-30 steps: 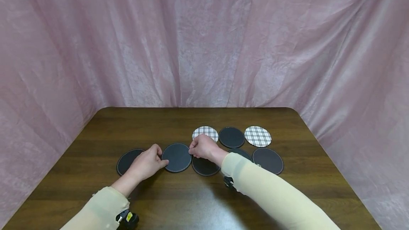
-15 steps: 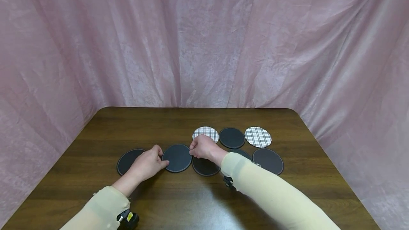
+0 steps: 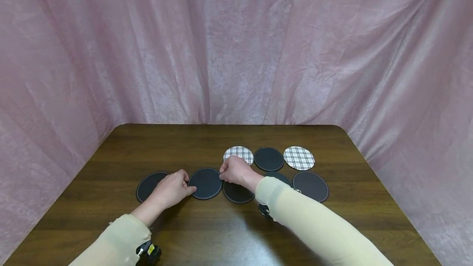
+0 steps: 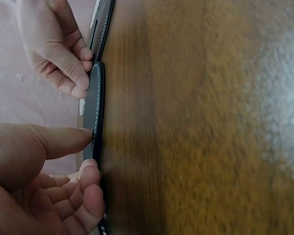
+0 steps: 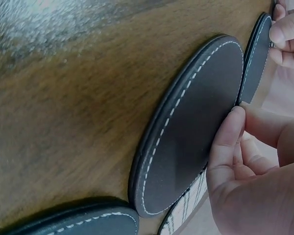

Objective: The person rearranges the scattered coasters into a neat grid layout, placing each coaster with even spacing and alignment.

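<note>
A round dark coaster [image 3: 205, 184] with a pale stitched rim lies between my two hands in the head view. My left hand [image 3: 171, 190] pinches its left edge, thumb over the top and the other fingers curled, as the left wrist view shows on the coaster [image 4: 92, 105]. At the opposite edge, thumb and index finger of my right hand [image 3: 239, 171] pinch the rim close to the neighbouring brown-black coaster [image 5: 196, 127]. That neighbour sits just right of the held one, partly covered by my right hand in the head view.
Another dark coaster [image 3: 145, 186] lies left, partly behind my left hand. Two dark coasters, one at the right [image 3: 311, 186], continue the near row. Behind stand a plaid coaster [image 3: 238, 151], a dark coaster [image 3: 269, 159] and a second plaid coaster [image 3: 299, 158]. A pink curtain [image 3: 236, 52] hangs beyond the wooden table [image 3: 166, 138].
The far edge of the held coaster has dropped slightly, so it looks flatter on the table. Both hands stay at its edges, nearly still.
</note>
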### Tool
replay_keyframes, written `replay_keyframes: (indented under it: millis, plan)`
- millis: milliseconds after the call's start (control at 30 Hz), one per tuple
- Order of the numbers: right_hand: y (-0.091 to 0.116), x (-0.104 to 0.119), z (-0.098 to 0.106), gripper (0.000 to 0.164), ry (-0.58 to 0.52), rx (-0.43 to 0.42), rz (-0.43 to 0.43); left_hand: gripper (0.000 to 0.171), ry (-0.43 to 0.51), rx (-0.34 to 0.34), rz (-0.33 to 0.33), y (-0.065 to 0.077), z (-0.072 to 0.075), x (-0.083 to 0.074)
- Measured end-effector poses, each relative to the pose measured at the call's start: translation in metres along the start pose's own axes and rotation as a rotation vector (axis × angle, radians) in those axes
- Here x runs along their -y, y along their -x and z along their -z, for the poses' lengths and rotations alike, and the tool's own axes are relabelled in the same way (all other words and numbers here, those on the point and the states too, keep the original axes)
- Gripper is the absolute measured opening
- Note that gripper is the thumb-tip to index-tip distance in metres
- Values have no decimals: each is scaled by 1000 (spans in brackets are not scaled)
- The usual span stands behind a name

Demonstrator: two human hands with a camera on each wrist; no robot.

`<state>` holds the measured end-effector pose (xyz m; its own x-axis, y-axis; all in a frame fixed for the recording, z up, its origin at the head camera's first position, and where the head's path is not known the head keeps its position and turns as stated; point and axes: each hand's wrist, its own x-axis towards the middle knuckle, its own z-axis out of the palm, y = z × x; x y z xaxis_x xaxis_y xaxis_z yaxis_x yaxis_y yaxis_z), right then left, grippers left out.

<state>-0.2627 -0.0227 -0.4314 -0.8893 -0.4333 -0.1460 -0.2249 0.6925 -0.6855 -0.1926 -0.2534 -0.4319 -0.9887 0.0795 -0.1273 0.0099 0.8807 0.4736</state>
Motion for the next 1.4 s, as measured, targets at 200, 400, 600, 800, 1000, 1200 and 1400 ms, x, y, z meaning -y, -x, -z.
replay_keyframes:
  millis: [200, 400, 600, 800, 1000, 1200, 1400]
  plan:
    - [-1, -1, 2, 5, 3, 0, 3, 37, 13, 4, -2, -1, 1, 0]
    - [-1, -2, 2, 5, -11, 1, -5, 37, 11, 9, -2, -2, 1, 0]
    - [0, -2, 2, 5, -8, -1, -1, 37, 8, 17, -3, -3, 1, 0]
    - [0, -1, 2, 5, -4, 8, 6, 39, 23, 38, 20, -3, 2, 0]
    - [0, -1, 2, 6, 8, 4, 15, 39, 34, 44, 34, -3, 2, 3]
    - [0, 0, 2, 7, 14, -1, 17, 38, 37, 33, 14, -2, 2, 3]
    - [0, 0, 1, 6, 32, -10, 21, 37, 52, 26, 4, -1, 1, 3]
